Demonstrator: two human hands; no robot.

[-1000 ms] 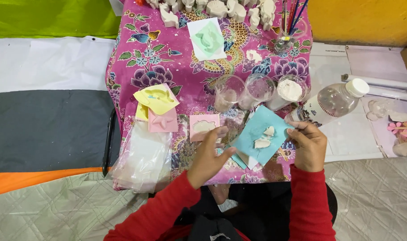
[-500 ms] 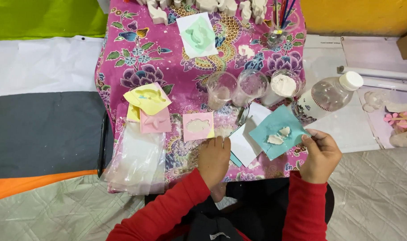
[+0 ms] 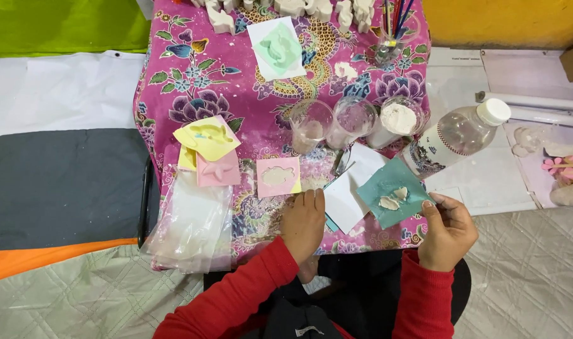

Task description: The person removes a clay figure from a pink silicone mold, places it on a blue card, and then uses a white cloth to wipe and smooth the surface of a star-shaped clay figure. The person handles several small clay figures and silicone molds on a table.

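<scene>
Since a moment before, the right hand (image 3: 448,231) had carried the teal mould (image 3: 392,193) out to the right, fingers pinching its near corner, two white casts lying in it; the left hand (image 3: 304,223) dropped flat, fingers loosely spread, onto the pink floral cloth (image 3: 236,81) beside white sheets (image 3: 349,198)

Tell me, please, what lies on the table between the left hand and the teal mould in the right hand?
In the head view, white paper sheets lie between the left hand and the teal mould held by the right hand.
</scene>
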